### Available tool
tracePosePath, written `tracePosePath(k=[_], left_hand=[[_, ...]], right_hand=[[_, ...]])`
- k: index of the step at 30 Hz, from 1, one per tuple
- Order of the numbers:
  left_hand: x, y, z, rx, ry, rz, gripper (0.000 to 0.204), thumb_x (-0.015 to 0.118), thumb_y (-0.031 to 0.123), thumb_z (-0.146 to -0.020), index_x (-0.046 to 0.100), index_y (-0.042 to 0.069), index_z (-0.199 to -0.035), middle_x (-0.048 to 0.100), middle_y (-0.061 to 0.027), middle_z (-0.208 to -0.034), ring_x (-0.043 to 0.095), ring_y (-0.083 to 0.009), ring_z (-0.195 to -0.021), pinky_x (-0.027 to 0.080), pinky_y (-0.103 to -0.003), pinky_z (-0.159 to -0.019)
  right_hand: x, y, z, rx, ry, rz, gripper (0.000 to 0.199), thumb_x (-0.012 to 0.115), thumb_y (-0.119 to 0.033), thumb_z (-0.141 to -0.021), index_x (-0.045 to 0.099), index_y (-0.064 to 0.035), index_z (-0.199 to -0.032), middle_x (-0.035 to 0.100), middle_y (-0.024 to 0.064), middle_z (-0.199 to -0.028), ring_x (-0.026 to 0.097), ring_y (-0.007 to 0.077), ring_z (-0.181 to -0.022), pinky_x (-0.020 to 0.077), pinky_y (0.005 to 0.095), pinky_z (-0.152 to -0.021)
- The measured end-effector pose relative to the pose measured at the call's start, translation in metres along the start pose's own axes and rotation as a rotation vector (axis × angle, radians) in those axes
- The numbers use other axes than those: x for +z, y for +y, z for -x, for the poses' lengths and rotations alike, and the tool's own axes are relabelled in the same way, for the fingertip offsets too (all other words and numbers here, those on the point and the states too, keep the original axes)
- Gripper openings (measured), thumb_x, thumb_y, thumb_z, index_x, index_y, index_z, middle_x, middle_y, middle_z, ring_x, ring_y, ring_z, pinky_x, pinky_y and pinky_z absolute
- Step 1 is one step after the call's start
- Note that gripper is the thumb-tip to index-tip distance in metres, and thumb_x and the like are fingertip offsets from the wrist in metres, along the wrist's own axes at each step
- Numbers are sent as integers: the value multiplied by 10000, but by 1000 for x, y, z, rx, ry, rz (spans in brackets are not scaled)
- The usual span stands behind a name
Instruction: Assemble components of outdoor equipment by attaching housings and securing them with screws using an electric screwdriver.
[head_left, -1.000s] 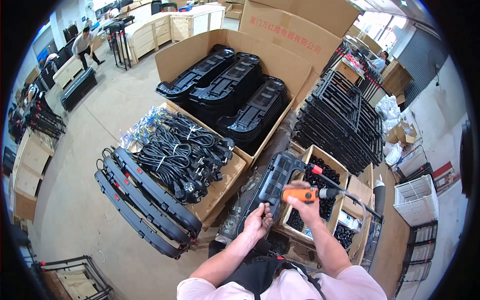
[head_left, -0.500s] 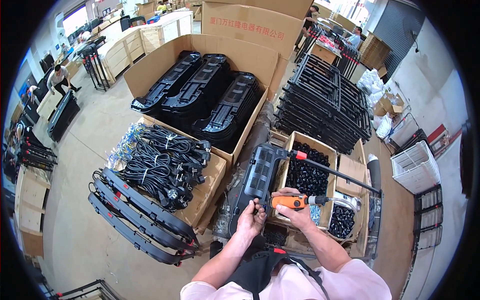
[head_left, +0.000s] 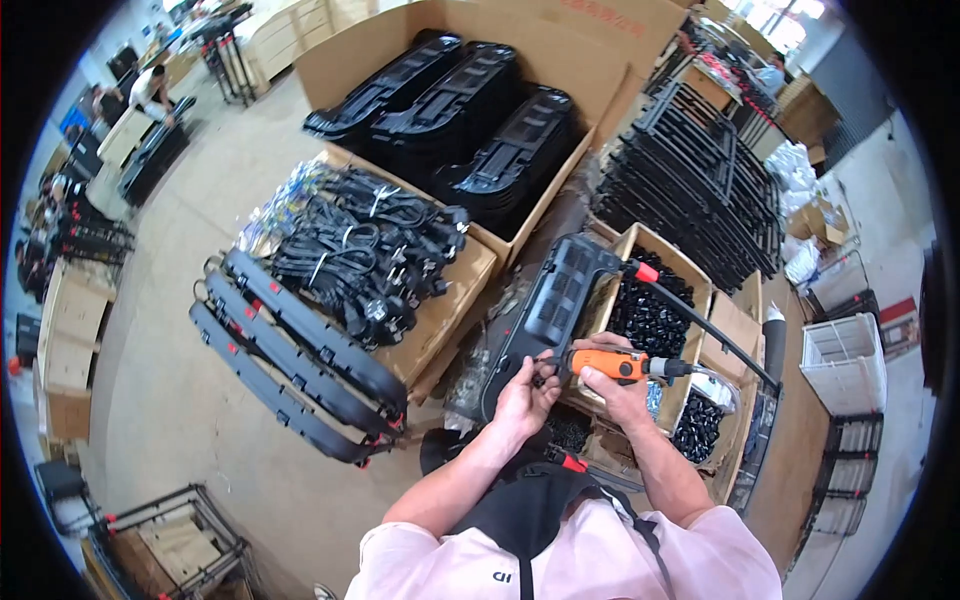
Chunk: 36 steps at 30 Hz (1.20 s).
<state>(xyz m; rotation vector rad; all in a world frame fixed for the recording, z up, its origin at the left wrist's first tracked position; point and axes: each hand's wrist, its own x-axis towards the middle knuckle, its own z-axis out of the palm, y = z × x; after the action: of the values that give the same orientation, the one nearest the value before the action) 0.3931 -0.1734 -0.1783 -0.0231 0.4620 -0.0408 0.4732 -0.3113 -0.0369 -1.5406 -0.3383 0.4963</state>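
My right hand (head_left: 618,392) is wrapped round an orange power screwdriver (head_left: 605,363) that lies level, its grey collar and hose end to the right and its other end toward my left hand. My left hand (head_left: 528,398) is half curled, palm up, with a few small dark pieces (head_left: 542,380) at the fingers; they are too small to name surely. Just beyond both hands rests a long black plastic housing (head_left: 560,290) with vent slots. A black metal tube (head_left: 700,318) with a red end piece runs from its far end to the right.
Boxes of small black parts (head_left: 640,312) and black knobs (head_left: 697,428) stand right of the housing. Bundled black power cords (head_left: 350,240) and curved grey-black panels (head_left: 305,345) lie left. Behind are a carton (head_left: 345,75) of black housings and stacked black frames (head_left: 690,170). A person (head_left: 152,92) bends far left.
The view has tilted and shifted, so the scene sits further right and higher. Both hands stay close together over the housing's near side, the screwdriver still in my right hand.
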Motion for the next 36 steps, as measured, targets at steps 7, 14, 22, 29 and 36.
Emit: tracePosePath(k=[7, 14, 22, 29, 36], left_hand=[[7, -8, 27, -40, 65, -152, 379, 444, 333, -1144, 608, 10, -1257, 711, -116, -1087, 709, -239, -992, 607, -376, -926], [-16, -1, 37, -10, 46, -358, 365, 402, 294, -1165, 597, 11, -1285, 728, -128, -1102, 727, -234, -937, 627, -364, -857], [-18, 10, 57, 18, 50, -449, 321, 457, 288, -1154, 615, 31, -1265, 719, -130, -1181, 726, -184, -1004, 622, -340, -893], [-17, 19, 63, 63, 21, -503, 299, 532, 268, -1135, 698, 34, -1217, 695, -31, -1034, 663, -112, -871, 584, -283, -814], [-20, 25, 65, 30, 40, -581, 324, 591, 268, -1108, 685, 29, -1306, 627, 21, -885, 609, -106, -779, 566, -265, -766]], right_hand=[[17, 16, -11, -24, -43, 53, 559, 801, -85, -890, 553, -9, -1385, 685, 163, -1323, 663, 222, -1197, 529, 380, -1070], [38, 15, -20, -16, -91, 110, 537, 791, -78, -903, 560, -23, -1385, 684, 154, -1331, 663, 206, -1186, 530, 372, -1060], [49, 19, -29, -12, -124, 142, 524, 790, -74, -903, 571, -28, -1377, 688, 150, -1326, 660, 203, -1193, 526, 361, -1060], [62, 14, -35, -46, -193, 339, 430, 776, -62, -911, 620, -35, -1310, 705, 117, -1274, 669, 182, -1145, 540, 342, -1013], [73, 15, -36, -103, -207, 409, 337, 769, -77, -913, 673, -31, -1232, 714, 80, -1178, 674, 155, -1075, 545, 319, -965]])
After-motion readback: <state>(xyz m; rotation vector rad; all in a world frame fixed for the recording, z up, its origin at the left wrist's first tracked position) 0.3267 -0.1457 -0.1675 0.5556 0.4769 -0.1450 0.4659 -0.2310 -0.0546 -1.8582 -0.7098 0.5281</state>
